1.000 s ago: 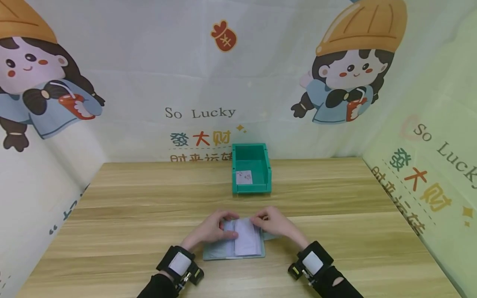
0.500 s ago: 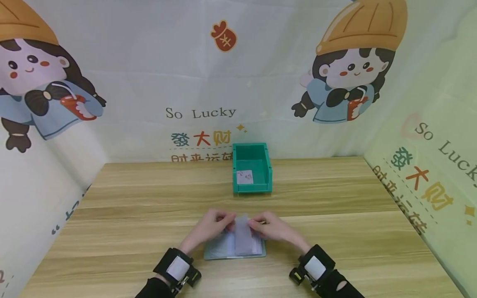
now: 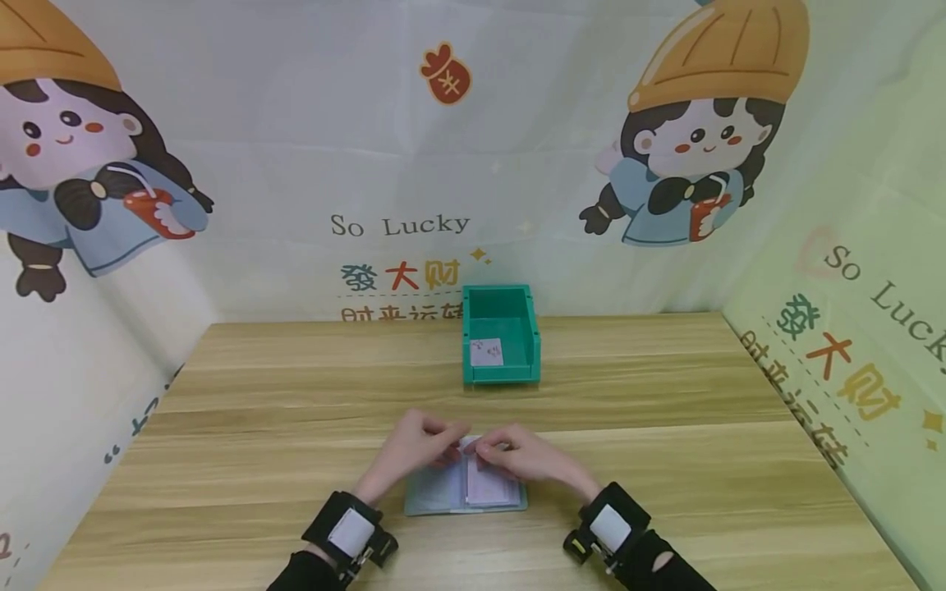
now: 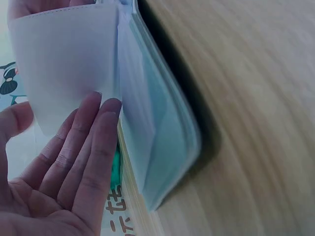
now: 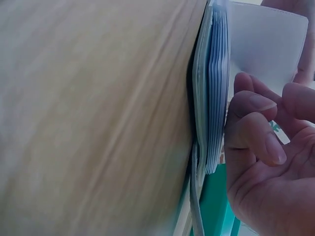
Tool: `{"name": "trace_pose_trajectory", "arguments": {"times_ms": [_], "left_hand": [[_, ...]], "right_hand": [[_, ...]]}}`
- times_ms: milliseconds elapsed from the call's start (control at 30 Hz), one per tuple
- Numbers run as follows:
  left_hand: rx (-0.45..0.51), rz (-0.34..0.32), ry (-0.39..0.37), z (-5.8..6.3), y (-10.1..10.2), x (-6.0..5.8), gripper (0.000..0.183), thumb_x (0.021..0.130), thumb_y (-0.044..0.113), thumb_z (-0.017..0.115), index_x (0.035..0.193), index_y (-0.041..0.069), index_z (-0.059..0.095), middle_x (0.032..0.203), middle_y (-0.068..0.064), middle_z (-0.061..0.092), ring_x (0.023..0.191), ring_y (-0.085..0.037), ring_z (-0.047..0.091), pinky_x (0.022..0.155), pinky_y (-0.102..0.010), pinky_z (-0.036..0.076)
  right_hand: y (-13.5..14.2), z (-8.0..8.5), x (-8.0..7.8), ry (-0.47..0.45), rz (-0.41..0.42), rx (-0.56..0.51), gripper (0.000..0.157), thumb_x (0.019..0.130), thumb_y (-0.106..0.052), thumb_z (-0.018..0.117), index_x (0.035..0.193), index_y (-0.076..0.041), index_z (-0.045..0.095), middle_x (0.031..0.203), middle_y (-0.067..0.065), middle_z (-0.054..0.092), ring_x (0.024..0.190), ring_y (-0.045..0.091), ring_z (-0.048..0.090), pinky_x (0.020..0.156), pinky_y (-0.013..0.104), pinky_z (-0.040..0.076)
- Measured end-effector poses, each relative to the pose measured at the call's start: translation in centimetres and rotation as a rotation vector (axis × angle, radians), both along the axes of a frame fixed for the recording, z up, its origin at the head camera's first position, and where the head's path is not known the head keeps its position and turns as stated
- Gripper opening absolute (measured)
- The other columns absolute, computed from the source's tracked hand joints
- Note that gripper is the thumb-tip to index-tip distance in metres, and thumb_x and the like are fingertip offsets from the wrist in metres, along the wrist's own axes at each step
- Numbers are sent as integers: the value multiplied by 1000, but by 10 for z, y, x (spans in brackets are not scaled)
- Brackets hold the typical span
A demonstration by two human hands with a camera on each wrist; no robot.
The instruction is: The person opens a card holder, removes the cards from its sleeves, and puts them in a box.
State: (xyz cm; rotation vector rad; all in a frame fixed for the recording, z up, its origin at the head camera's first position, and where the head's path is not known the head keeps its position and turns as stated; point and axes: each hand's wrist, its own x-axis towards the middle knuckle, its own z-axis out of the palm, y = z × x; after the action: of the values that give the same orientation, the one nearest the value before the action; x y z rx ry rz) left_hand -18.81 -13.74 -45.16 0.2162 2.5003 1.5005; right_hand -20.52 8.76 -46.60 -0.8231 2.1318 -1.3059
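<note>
Lying open on the wood-grain table point(image 3: 259, 468), a pale-blue booklet point(image 3: 434, 492) is presenting one raised page point(image 4: 69, 59); opening is looking done, page-turning seemingly unfinished. Left hand point(image 3: 414, 446) is keeping fingers nearly straight at the page, without evident grip; right hand point(image 3: 521, 454) is showing curled fingers there, hold unclear. Beyond, a green bin point(image 3: 502, 376) is containing a card point(image 3: 486, 353); printed cloth point(image 3: 296, 123) is hanging behind.

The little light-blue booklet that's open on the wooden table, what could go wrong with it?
The thin, pale rectangular page stands raised by the left hand and right hand, so it might crease if tugged. The many thin, stacked pages of the light-blue, rectangular booklet sit close together, so two could turn at once.
</note>
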Motion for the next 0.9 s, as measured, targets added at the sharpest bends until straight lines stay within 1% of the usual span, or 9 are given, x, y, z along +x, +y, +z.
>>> {"name": "trace_pose_trajectory", "arguments": {"times_ms": [100, 167, 233, 333, 467, 633, 700, 800, 900], "left_hand": [[-2, -18, 25, -1, -6, 0, 28, 100, 17, 66, 89, -7, 79, 76, -13, 76, 65, -16, 72, 63, -32, 61], [-27, -18, 43, -1, -10, 0, 24, 97, 11, 66, 88, -7, 78, 75, -11, 74, 63, -13, 68, 60, -30, 59], [-54, -15, 66, -1, -14, 0, 20, 95, 7, 66, 86, -7, 78, 75, -10, 72, 61, -12, 65, 58, -29, 57], [-91, -2, 72, -1, -19, 1, 14, 94, 5, 69, 88, -5, 78, 77, -8, 72, 62, -11, 62, 56, -28, 56], [-142, 47, 71, -1, -22, 3, 6, 89, 1, 77, 92, -5, 77, 75, -5, 68, 63, -11, 59, 55, -27, 54], [-274, 90, 138, -2, -18, 6, 29, 81, -4, 80, 109, -5, 73, 79, -7, 62, 69, -16, 55, 61, -29, 45], [-320, 74, 186, -2, -14, 8, 32, 80, -5, 80, 111, -4, 72, 84, -8, 63, 75, -18, 56, 65, -31, 46], [-329, 18, 244, -2, -4, 9, 19, 83, -5, 77, 101, -1, 74, 86, -7, 65, 79, -17, 57, 70, -30, 48], [-278, -46, 218, -4, 6, 8, 1, 89, 0, 75, 90, 1, 76, 77, -3, 66, 71, -12, 57, 64, -25, 47]], "right_hand": [[0, 0, 1, 22, 11, 22, 34, 112, -14, 48, 129, 5, 69, 79, -2, 49, 58, 6, 40, 58, 20, 34], [2, 0, 1, 59, -1, 42, 33, 111, -16, 51, 127, 4, 71, 83, 2, 57, 64, 3, 45, 62, 19, 38], [6, 0, 2, 122, -28, 74, 31, 108, -17, 56, 125, 3, 73, 89, 7, 66, 73, 3, 51, 68, 19, 41], [13, -1, 1, 201, -101, 140, 29, 103, -17, 66, 124, 1, 73, 93, 9, 69, 78, 4, 53, 68, 20, 42], [21, -2, -2, 242, -157, 208, 42, 96, -16, 77, 133, 2, 67, 80, -1, 54, 71, 8, 48, 62, 21, 35], [27, -2, -3, 236, -137, 220, 60, 91, -16, 82, 142, 5, 58, 77, -3, 49, 70, 8, 45, 62, 21, 33], [28, -2, -4, 228, -131, 215, 60, 92, -17, 82, 142, 5, 58, 78, -2, 50, 70, 8, 45, 62, 21, 34], [29, -2, -4, 221, -133, 217, 57, 92, -17, 82, 140, 4, 60, 79, -2, 49, 71, 9, 46, 62, 22, 33], [28, -2, -4, 214, -142, 222, 56, 92, -17, 82, 139, 3, 62, 78, -2, 48, 72, 10, 46, 63, 22, 33]]}}
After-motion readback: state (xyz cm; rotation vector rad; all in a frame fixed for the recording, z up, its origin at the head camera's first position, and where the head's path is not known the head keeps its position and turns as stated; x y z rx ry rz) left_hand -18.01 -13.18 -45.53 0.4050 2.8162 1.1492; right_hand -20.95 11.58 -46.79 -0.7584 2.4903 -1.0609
